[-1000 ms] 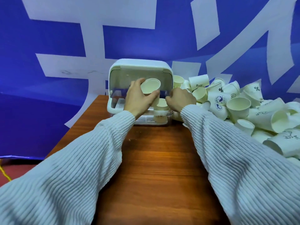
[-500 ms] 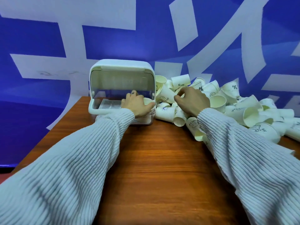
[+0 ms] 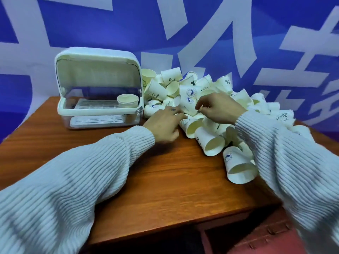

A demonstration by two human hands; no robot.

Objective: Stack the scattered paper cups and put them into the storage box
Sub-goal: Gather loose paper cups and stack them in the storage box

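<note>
one cup stack (image 3: pixel 127 101) in the storage box (image 3: pixel 99 88); loose cups (image 3: pixel 211 107) uncountable.

Wood table (image 3: pixel 165 180) w/ reddish grain; blue backdrop (image 3: pixel 128 33) behind, big white strokes

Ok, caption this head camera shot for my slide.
Both hands reach into the paper cup pile beside the open storage box, which holds one cup stack.
</note>
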